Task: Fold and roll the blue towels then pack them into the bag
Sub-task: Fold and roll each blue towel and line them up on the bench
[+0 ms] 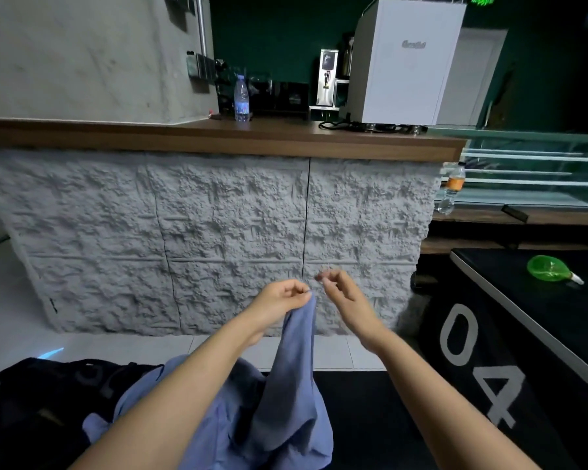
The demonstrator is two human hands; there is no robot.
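Stone counter (218, 232) | black bag (31, 401), contents unseen | left hand (279, 298) pinches blue towel (286, 401) | right hand (343, 296) curled, empty

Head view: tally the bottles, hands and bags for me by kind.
Clear bottles: 2, counter bottle, orange-label bottle
Green spray bottle: 1
Hands: 2, left hand pinching the blue towel, right hand
Black bag: 1
Total: 6

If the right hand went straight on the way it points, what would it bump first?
Most likely the rough grey counter front; nothing shows between it and the right hand, though depth is hard to judge.
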